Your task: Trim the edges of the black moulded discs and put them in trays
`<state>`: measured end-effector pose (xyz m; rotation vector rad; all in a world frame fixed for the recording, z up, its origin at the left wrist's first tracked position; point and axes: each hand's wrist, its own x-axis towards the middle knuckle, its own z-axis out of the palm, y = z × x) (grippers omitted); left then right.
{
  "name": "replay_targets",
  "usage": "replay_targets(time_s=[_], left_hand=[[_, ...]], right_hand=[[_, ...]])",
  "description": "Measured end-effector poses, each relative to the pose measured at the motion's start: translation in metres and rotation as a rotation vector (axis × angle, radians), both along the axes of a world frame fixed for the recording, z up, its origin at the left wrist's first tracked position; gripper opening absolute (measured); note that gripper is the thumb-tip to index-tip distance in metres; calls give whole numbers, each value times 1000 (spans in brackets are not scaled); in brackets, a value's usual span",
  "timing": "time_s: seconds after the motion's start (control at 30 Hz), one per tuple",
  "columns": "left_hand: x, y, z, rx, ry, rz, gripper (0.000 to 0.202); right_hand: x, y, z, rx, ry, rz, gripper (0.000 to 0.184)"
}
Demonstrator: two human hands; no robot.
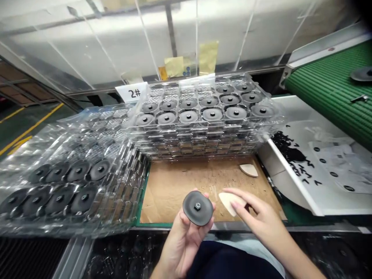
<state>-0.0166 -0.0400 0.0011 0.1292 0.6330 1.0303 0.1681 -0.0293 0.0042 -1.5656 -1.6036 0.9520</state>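
My left hand (186, 236) is closed around the edge of a black rounded disc (193, 213), whose face with a small metal fitting in the middle is turned up. To its right, my right hand (255, 211) pinches a cream-coloured, pointed flat pad (231, 202) between thumb and fingers. The disc and the pad are apart, both held over the front of a brown cardboard sheet (174, 182). A second cream pad (248, 170) lies at the sheet's back right corner.
Behind the cardboard stands a stack of clear plastic trays (200, 135) holding black discs. More clear trays (116, 193) with discs are stacked on the left. On the right, a white tray (293, 186) contains small black scraps, beside a green conveyor belt (328, 81).
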Motion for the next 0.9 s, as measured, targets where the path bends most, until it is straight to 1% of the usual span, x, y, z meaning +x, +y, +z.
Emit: replay_targets(time_s=[0.07, 0.1, 0.17, 0.2, 0.27, 0.3, 0.33, 0.43, 0.47, 0.5, 0.57, 0.63, 0.7, 0.77, 0.8, 0.83, 0.87, 0.9], left_hand=[[3, 9, -1, 9, 66, 17, 49], [4, 13, -2, 13, 109, 29, 52], [3, 21, -5, -4, 205, 36, 57], [1, 25, -7, -28, 246, 33, 57], [-2, 30, -10, -84, 298, 45, 53], [-3, 33, -11, -100, 305, 55, 51], [-3, 35, -12, -103, 297, 63, 48], [-2, 41, -9, -97, 228, 62, 37], [-2, 44, -7, -98, 203, 58, 35], [-2, 46, -4, -102, 182, 54, 35], [-2, 52, 1, -110, 148, 29, 41], [-2, 56, 3, -121, 129, 7, 50], [0, 58, 4, -133, 132, 2, 53], [2, 59, 3, -140, 144, -32, 45], [4, 59, 3, -140, 143, -61, 40], [5, 59, 4, -142, 145, -86, 38], [6, 59, 4, -140, 151, -113, 37], [6, 59, 4, -131, 155, -138, 38]], right_hand=[[-15, 16, 21, 94, 96, -3, 27], [-24, 22, 29, 179, 137, -9, 26], [-42, 32, 40, 282, 106, 132, 26], [-49, 37, 42, 284, 73, 227, 25], [-57, 45, 43, 209, 3, 420, 23], [-59, 50, 42, 172, -25, 474, 22], [-61, 54, 40, 176, -52, 478, 22], [-62, 60, 35, 339, -75, 361, 23], [-61, 59, 34, 365, -59, 350, 23], [-57, 58, 34, 349, -45, 373, 22], [-45, 53, 35, 258, -64, 452, 22], [-31, 50, 36, 209, -159, 443, 24], [-23, 54, 37, 246, -278, 384, 24], [-21, 63, 38, 356, -366, 318, 25], [-22, 70, 38, 428, -370, 326, 26], [-23, 76, 38, 490, -339, 373, 27], [-24, 82, 38, 521, -278, 454, 29], [-24, 86, 38, 509, -207, 553, 29]])
